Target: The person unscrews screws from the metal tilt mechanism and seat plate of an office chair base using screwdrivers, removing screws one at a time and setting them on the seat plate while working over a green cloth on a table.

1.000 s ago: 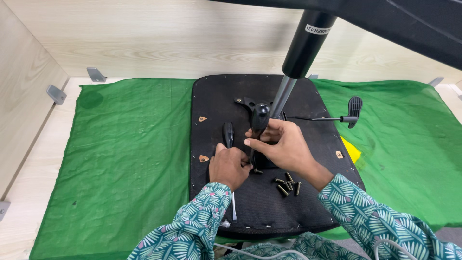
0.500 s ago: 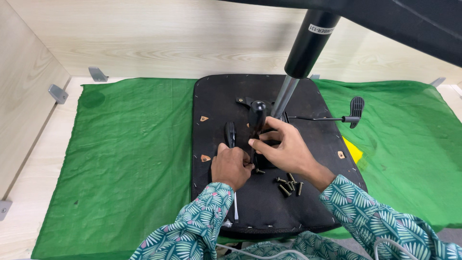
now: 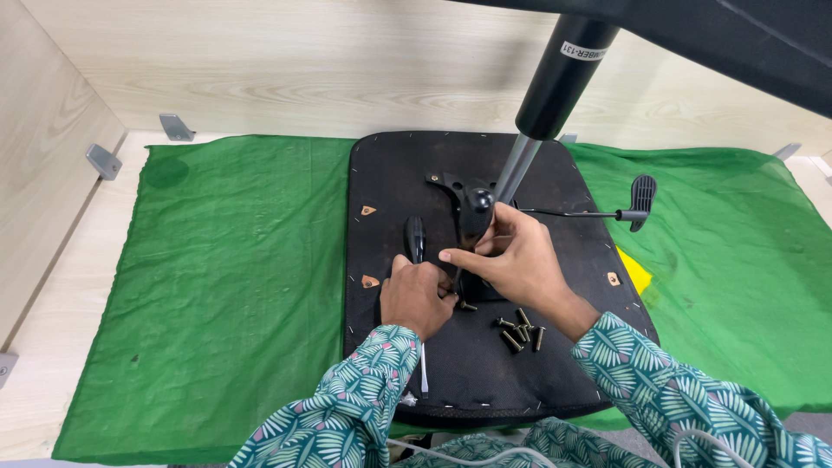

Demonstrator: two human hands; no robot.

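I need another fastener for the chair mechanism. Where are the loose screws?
In the head view, the loose screws lie in a small cluster on the black seat underside, just right of centre, beside the right hand at its wrist.

Two hands work on a black chair seat base (image 3: 390, 182) lying on green cloth (image 3: 217, 277). The left hand (image 3: 418, 297) and right hand (image 3: 511, 260) grip the black metal mechanism (image 3: 475, 212). Loose screws (image 3: 520, 329) lie just beside the right wrist.

Both hands (image 3: 468, 277) close together, fingers (image 3: 459, 256) curled.
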